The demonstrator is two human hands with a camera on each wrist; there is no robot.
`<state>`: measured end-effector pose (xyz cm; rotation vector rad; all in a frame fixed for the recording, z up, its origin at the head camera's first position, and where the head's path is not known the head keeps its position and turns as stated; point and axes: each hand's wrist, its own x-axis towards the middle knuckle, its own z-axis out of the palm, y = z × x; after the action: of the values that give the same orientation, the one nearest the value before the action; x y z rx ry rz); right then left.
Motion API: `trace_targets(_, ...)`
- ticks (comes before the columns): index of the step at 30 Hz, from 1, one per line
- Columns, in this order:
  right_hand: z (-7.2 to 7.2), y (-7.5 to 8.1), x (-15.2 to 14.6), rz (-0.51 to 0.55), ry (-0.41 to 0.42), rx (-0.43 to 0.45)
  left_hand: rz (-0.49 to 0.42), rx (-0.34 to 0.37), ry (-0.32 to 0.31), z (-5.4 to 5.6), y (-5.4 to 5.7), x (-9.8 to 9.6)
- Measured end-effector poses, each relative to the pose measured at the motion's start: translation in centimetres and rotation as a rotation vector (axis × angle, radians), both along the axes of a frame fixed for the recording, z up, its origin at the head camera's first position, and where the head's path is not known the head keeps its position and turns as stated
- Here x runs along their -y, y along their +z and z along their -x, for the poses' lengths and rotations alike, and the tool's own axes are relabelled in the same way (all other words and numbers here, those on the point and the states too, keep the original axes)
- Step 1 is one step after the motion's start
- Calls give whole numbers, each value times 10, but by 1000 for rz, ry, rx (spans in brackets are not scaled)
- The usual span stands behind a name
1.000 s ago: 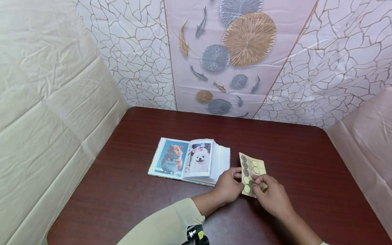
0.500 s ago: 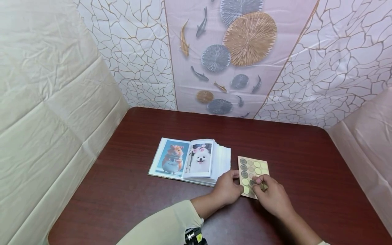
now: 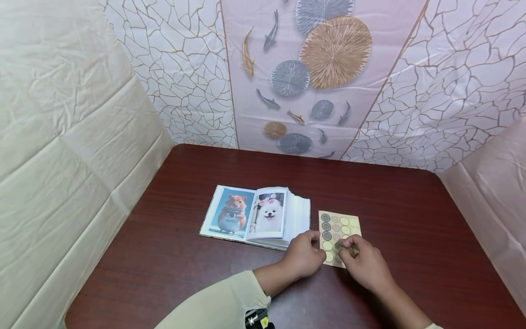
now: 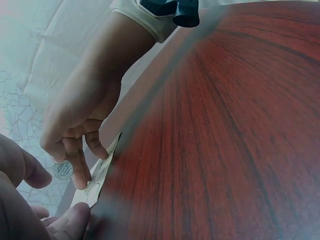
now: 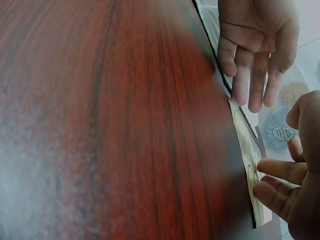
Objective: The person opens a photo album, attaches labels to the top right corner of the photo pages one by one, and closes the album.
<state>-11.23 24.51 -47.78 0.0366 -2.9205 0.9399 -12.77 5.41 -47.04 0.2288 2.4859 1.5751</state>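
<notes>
A cream sheet of round stickers (image 3: pixel 331 225) lies on the table to the right of an open photo album (image 3: pixel 300 214). My right hand (image 3: pixel 367 262) is over the sheet's lower right part, pinching a round dark coin-like sticker (image 3: pixel 339 245) between thumb and forefinger. That sticker (image 4: pixel 63 170) shows face-on in the left wrist view, raised off the sheet. Its other fingers (image 5: pixel 280 171) reach down to the sheet. At the sheet's left edge, my left hand (image 3: pixel 304 257) rests with its thumb on the margin; the right wrist view shows its fingers (image 5: pixel 257 82) extended.
The album shows a hamster picture (image 3: pixel 231 214) and a white dog picture (image 3: pixel 268 214). Dark red-brown table (image 3: pixel 185 269) surrounds everything. Patterned cloth (image 3: pixel 197 82) hangs behind the far edge, and pale cloth (image 3: pixel 82 183) lines the left side.
The sticker sheet has settled from a tilted pose to lying flatter, shifting slightly left and toward me. My left hand has eased slightly left; the right hand keeps its pinch on the sticker.
</notes>
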Motion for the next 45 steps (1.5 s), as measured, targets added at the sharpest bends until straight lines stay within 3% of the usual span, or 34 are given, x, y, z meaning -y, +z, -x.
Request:
trace_targets(5, -1, 0, -1, 4, 11, -28, -26, -17, -34, -3, 2, 3)
trace_targets(10, -1, -1, -1, 13, 19, -92, -22, -84, -148, -8, 8, 8)
trace_targets(14, -1, -1, -2, 33, 22, -119, 39, -187, -236, -11, 13, 13)
trace_targets(18, 0, 0, -3, 49, 28, -135, 143, -341, -257, -14, 19, 23)
trace_targets(26, 2, 5, -4, 63, 9, -89, 313, -641, -197, -14, 26, 50)
trace_targets(35, 2, 6, -4, 63, -2, -84, 471, -793, -70, -10, 21, 76)
trace_targets(40, 3, 6, -3, 72, -8, -77, 592, -790, 12, -9, 13, 87)
trace_targets(45, 2, 6, -4, 71, -15, -68, 676, -641, 4, -10, 7, 99)
